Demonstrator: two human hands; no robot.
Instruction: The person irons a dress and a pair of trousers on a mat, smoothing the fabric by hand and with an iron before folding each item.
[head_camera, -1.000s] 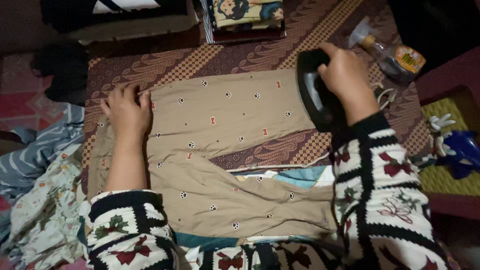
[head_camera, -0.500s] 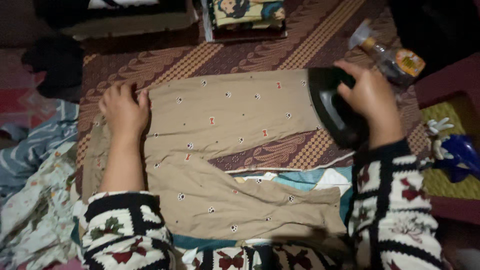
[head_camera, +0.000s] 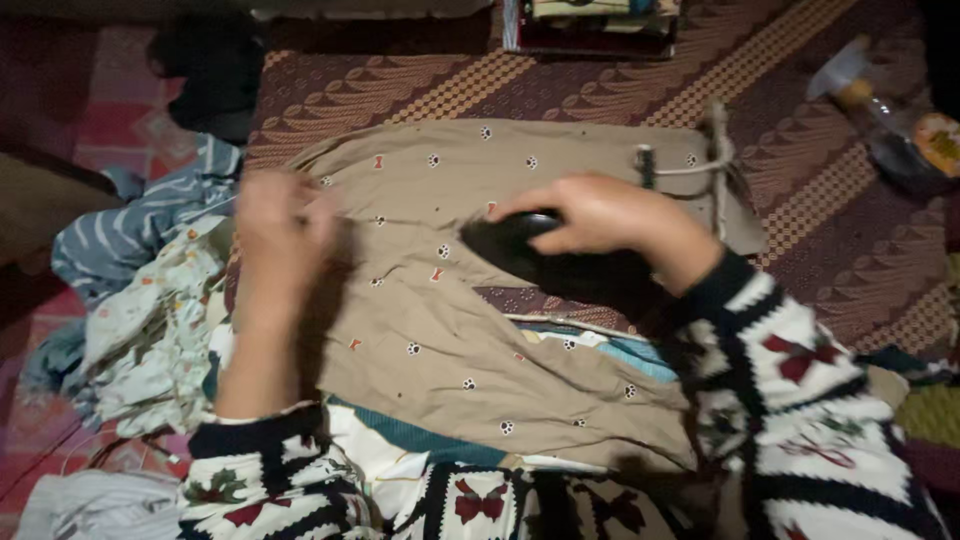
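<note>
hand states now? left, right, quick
Left hand: open, nothing held, lying on the tan printed trousers; blurred.
Right hand: closed around the handle of the black iron, which sits on the trousers.

— What sort of place am I looking down on here?

— A home, I'd say, a living room or bedroom floor. Under my fingers (head_camera: 300, 215) a tan patterned garment (head_camera: 560, 160) lies spread on a brown woven mat (head_camera: 600, 85), serving as an ironing surface.

— What else makes it domestic?

— Left of my left-hand fingers a heap of crumpled clothes (head_camera: 150, 320) sits on a red patterned rug (head_camera: 110, 110). Beyond my right-hand fingertips (head_camera: 520, 212) I see a stack of folded fabric (head_camera: 600, 15), and far off to their right a spray bottle (head_camera: 880, 110). The light is dim, household-like
</note>
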